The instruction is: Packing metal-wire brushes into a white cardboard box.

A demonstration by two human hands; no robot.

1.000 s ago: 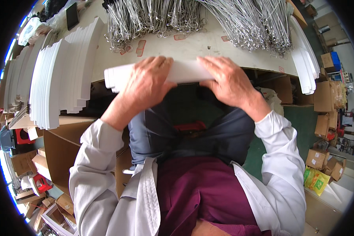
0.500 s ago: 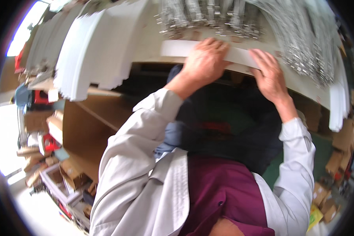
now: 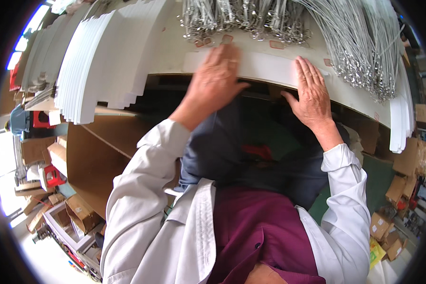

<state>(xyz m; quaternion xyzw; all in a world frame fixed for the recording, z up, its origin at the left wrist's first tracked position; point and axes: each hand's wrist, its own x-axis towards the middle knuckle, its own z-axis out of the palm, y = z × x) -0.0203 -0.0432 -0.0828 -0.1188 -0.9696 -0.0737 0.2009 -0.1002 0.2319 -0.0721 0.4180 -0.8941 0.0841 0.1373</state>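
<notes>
A long white folded card strip (image 3: pixel 265 66) lies flat on the pale worktable (image 3: pixel 170 52) close to its near edge. My left hand (image 3: pixel 217 78) rests palm down on the strip's left part, slightly blurred. On the strip's right part my right hand (image 3: pixel 311 92) presses flat with fingers spread. Neither hand grips anything. Just beyond the strip lie bundles of grey wire cables with metal ends (image 3: pixel 246 21).
Fanned stacks of white card sheets (image 3: pixel 99 61) fill the table's left side, and a smaller stack (image 3: pixel 402 118) hangs at the right edge. More grey cables (image 3: pixel 364 42) spread at the upper right. Brown cardboard boxes (image 3: pixel 80 213) stand on the floor at left and right.
The strip was held up in both hands near my body; it now lies flat on the table. Both hands have gone from gripping to pressing it down, and my view has shifted.
</notes>
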